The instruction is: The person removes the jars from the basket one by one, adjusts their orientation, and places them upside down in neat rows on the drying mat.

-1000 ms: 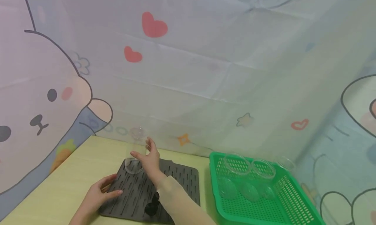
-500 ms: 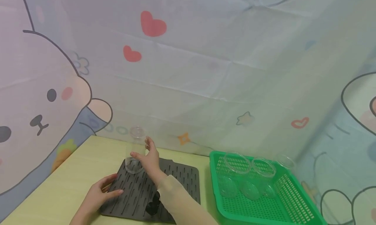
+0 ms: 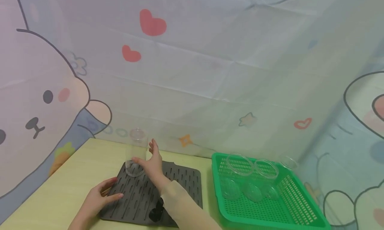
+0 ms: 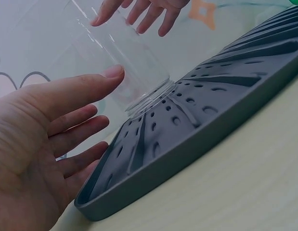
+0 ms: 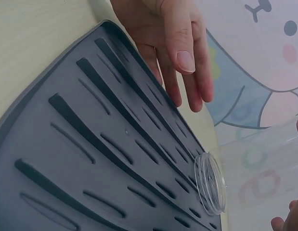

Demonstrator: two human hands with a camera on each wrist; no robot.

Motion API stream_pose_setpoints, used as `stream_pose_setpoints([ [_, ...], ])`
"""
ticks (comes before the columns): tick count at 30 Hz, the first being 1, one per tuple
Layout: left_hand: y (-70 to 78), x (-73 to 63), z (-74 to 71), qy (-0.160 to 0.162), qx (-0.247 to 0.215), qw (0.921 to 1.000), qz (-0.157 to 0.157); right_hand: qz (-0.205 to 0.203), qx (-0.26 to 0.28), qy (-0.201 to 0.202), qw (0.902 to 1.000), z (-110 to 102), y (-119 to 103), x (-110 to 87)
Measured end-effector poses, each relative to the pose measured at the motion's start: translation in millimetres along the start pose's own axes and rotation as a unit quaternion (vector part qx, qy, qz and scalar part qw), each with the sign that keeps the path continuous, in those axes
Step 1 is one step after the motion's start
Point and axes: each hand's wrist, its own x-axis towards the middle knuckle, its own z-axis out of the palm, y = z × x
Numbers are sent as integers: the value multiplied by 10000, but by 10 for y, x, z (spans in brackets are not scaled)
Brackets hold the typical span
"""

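And here is the tall clear glass point(image 3: 135, 151), upright with its base at the far-left corner of the dark ribbed mat point(image 3: 184, 178), so close to the border that I can't call whether any of the base passes the edge. In comes the right hand point(image 3: 153, 165) from the near right, thumb reaching across the front of the glass, the other fingers spread apart and pointing up along its right side; nothing curls round the wall, and whether the thumb actually touches it I cannot tell. Over on the near left, the left hand point(image 3: 97, 198) sits at the mat's left edge, thumb extended over the ribs and well away from the fingers, the fingers loosely bent and slightly parted, nothing pinched, the glass just beyond their reach; contact with the mat's rim is hard to make out. Now the room around it: yellow tabletop point(image 3: 60, 186) spreads wide to the left, and a shorter band runs behind the glass to the printed cloth backdrop point(image 3: 195, 73). The right side is tighter, with the pale sleeve point(image 3: 186, 203) crossing the mat's near half, then only a narrow strip of tabletop between the mat's right edge and the green basket point(image 3: 218, 193). Inside that basket, three clear vessels point(image 3: 253, 192) line up along the far side, round rims at about the height of its far wall.
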Motion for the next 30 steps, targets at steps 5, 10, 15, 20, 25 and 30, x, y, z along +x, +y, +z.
stream_pose_setpoints([
  [5,14,-6,26,-32,21,10000,-15,-33,200,29,9998,-95,-44,-70],
  [10,19,3,16,-85,50,9999,-49,-392,418,125,9983,-204,-178,-175],
  [15,2,8,4,-137,81,9998,-95,-835,572,275,9945,-357,-388,-303],
  [20,-35,10,-36,-232,134,9994,-228,-1190,823,298,9890,-506,-618,-439],
  [25,-31,25,-56,-295,226,9990,-239,-1622,1036,313,9808,-710,-853,-615],
  [30,-16,45,-18,-306,347,9988,-129,-2124,1139,348,9699,-1041,-1049,-764],
])
